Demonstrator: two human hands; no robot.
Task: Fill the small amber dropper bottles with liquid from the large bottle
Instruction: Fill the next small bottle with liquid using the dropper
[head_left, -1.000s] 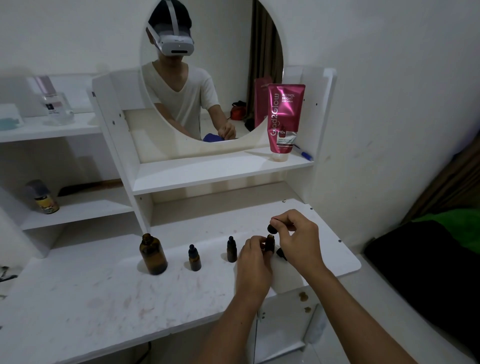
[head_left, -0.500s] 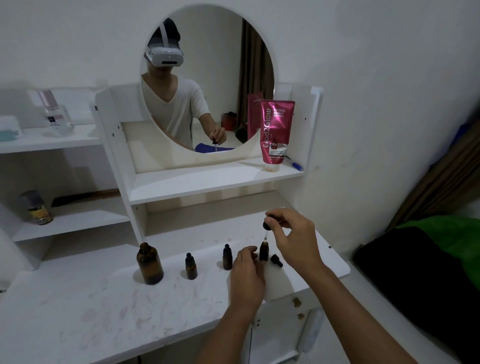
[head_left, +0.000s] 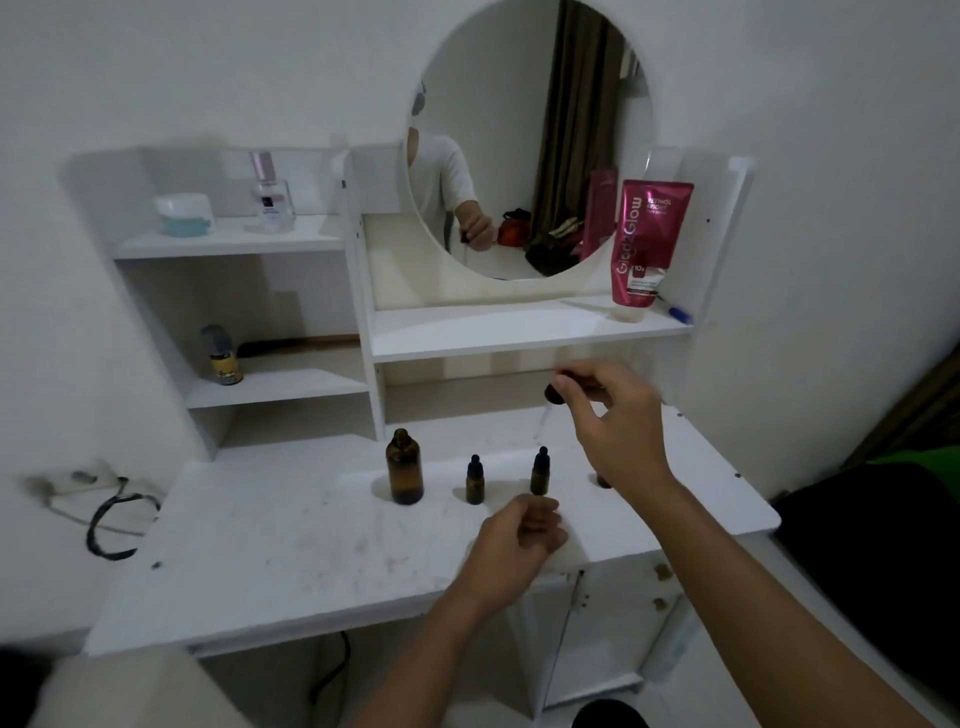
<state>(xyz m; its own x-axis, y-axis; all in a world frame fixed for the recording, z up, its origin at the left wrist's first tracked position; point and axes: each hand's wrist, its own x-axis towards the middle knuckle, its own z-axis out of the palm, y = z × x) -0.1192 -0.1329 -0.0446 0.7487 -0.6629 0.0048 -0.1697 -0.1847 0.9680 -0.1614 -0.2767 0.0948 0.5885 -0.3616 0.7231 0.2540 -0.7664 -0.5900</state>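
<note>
While you hold the dropper up, the scene reads like this:
Large bottle: the large amber bottle (head_left: 404, 472) stands upright and uncapped on the white desk (head_left: 291, 561), left of the small ones.
Small bottles: two capped dropper bottles (head_left: 475, 479) (head_left: 540, 471) stand just right of it, apart from each other; a third bottle (head_left: 602, 481) sits further right, mostly hidden behind your right wrist.
Dropper: your right hand (head_left: 618, 421) pinches the dark cap of a dropper (head_left: 551, 400) at the fingertips, raised above the desk, its clear tube slanting down and left, touching no bottle.
Left hand: your left hand (head_left: 519, 545) hovers near the desk's near edge, fingers loosely curled; whether it has hold of anything cannot be told.
Shelf: a pink tube (head_left: 644, 241) stands on the shelf (head_left: 519, 330) under the round mirror (head_left: 530, 135).
Left shelves: a clear perfume bottle (head_left: 271, 192) and a pale jar (head_left: 184, 213) sit on top; a small can (head_left: 222, 356) sits lower.
</note>
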